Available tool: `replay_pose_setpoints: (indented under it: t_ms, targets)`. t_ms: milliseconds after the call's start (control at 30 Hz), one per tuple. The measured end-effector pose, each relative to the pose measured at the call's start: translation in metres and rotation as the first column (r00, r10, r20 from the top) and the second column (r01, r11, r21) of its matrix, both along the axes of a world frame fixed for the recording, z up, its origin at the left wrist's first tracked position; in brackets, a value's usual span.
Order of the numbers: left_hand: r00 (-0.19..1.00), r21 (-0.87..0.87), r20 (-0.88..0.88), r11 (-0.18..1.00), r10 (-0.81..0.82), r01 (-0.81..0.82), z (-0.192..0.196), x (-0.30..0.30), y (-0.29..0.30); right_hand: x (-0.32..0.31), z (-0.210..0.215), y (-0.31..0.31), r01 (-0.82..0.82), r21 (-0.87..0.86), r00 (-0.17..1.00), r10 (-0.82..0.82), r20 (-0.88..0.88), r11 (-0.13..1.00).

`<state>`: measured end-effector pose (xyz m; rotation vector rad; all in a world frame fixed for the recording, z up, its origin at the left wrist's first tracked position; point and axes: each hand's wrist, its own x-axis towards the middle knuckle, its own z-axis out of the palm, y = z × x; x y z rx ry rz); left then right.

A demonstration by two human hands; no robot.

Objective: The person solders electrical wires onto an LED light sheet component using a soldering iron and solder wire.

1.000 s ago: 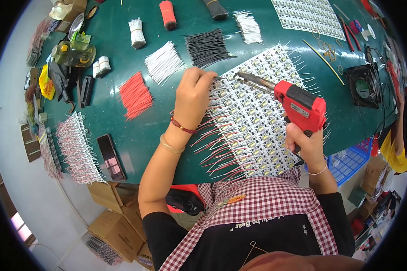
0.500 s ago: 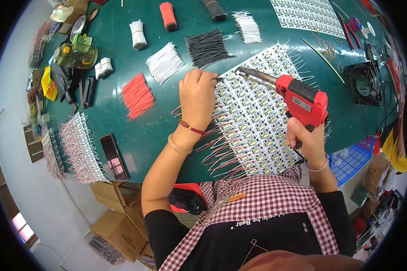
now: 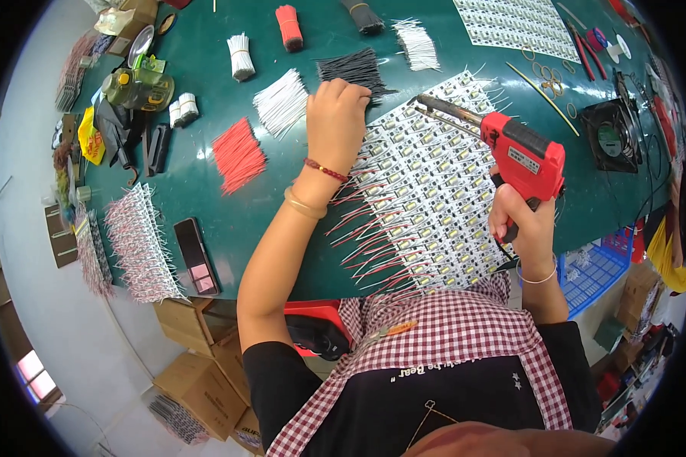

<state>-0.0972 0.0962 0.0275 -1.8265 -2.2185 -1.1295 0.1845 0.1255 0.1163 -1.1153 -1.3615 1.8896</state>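
My left hand [image 3: 337,114] is at the near edge of a pile of cut black wires [image 3: 351,67], its fingers curled and the tips pinched on black wire, partly hidden by the hand. My right hand [image 3: 524,217] is wrapped round the grip of a red and black soldering gun [image 3: 520,152]. Its long dark tip points left, above the far part of a white LED circuit board panel [image 3: 434,198]. Rows of small yellowish LEDs cover the panel. Red and white wires stick out along its left edge, and pale wires fringe its far right edge.
Cut white wires [image 3: 280,103] and red wires [image 3: 238,156] lie left of the panel. A phone [image 3: 196,255] and a wired panel [image 3: 139,244] rest further left. At the right stand a small black fan [image 3: 610,137], a yellowish stick [image 3: 543,97] and pliers [image 3: 587,53].
My left hand has moved away from me, from the panel's far left corner to the black wires. The soldering gun has shifted right and its tip has come away from that corner.
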Motion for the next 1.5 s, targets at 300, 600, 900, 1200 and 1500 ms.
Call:
replay_pose_setpoints:
  t_ms: [300,600,900,1200,1500]
  targets:
    - [0.994,-0.071,0.078,0.994,-0.075,0.081,0.023,0.014,-0.036,0.006,-0.002,-0.002,-0.015,-0.035,0.998,0.017,0.052,0.999]
    - [0.97,-0.035,-0.085,0.973,-0.229,0.227,0.008,0.022,-0.047,0.003,-0.011,-0.005,-0.081,-0.1,0.992,0.089,0.089,0.992]
    - [0.968,-0.044,-0.087,0.972,-0.234,0.231,0.008,0.017,-0.042,0.002,-0.01,-0.007,-0.084,-0.118,0.976,0.106,0.188,0.989]
    - [0.963,-0.099,-0.052,0.961,-0.265,0.259,0.008,0.018,-0.044,0.005,-0.013,-0.007,-0.079,-0.135,0.98,0.101,0.171,0.988]
    - [0.958,-0.076,-0.084,0.96,-0.275,0.269,0.006,0.018,-0.042,0.004,-0.015,-0.01,-0.095,-0.13,0.963,0.124,0.237,0.987]
